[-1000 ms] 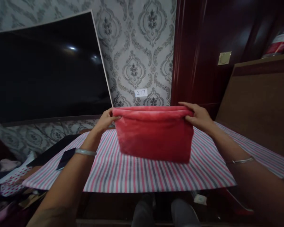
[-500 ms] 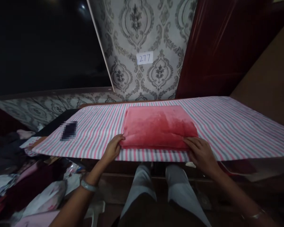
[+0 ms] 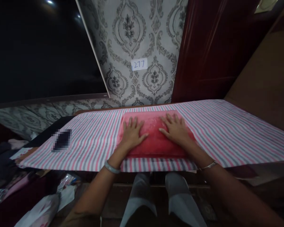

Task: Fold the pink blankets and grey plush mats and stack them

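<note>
A folded pink-red plush cloth (image 3: 153, 143) lies flat on the striped cover (image 3: 92, 138) of the table in front of me. My left hand (image 3: 132, 134) rests palm down on the left part of the cloth, its fingers spread. On the right part lies my right hand (image 3: 176, 129), also flat with fingers apart. Neither hand grips anything. The hands and wrists hide parts of the cloth's top and its right front corner.
A pixelated dark item (image 3: 62, 140) lies on the cover's left side. Behind the table stand a large black screen (image 3: 42, 53) and patterned wall with a paper label (image 3: 139, 64) reading 277. Clothes and bags (image 3: 38, 208) are heaped at lower left.
Both hands have let go of the cloth's front corners and moved inward and away from me onto its top, fingers now spread. The view has shifted slightly.
</note>
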`<state>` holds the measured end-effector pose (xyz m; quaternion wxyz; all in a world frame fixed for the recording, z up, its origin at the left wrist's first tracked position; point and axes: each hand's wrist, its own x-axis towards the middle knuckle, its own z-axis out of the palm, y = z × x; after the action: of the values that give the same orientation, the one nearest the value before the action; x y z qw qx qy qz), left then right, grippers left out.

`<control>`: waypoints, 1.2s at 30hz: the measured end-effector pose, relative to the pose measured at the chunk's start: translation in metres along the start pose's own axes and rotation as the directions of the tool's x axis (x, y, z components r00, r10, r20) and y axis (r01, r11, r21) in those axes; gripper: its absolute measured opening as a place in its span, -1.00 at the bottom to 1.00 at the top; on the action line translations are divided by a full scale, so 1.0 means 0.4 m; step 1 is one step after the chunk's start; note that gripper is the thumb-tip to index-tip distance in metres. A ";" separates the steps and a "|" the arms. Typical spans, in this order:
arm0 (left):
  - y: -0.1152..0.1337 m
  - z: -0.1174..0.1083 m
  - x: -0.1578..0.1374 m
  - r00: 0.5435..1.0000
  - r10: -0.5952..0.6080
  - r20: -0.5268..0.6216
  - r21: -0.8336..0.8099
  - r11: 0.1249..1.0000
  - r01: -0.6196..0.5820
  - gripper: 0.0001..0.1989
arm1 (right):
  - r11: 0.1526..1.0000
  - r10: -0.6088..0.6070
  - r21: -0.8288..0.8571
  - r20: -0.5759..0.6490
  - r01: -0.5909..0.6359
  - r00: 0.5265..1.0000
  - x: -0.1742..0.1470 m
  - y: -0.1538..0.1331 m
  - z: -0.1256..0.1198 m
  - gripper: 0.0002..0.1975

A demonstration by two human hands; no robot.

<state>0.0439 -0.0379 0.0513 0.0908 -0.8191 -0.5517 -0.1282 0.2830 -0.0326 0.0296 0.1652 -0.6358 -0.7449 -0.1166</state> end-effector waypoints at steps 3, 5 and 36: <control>0.006 0.073 -0.024 0.995 -0.069 0.076 0.014 0.998 0.068 -0.26 | 0.999 0.024 -0.034 0.066 -0.022 0.998 -0.013 0.007 0.065 -0.34; 0.002 0.098 -0.042 0.993 -0.085 0.079 -0.013 0.996 0.087 -0.27 | 0.999 0.019 -0.034 0.066 -0.017 0.998 -0.027 0.013 0.094 -0.34; -0.008 -0.030 0.273 0.941 -0.315 0.124 -0.087 0.941 0.327 -0.44 | 0.989 0.073 0.117 0.142 -0.090 0.987 0.181 -0.029 -0.010 -0.42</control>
<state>0.0787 0.0558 0.0965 -0.0048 -0.7274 -0.6745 -0.1259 0.2619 0.0298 0.0624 0.1572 -0.6611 -0.7334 -0.0193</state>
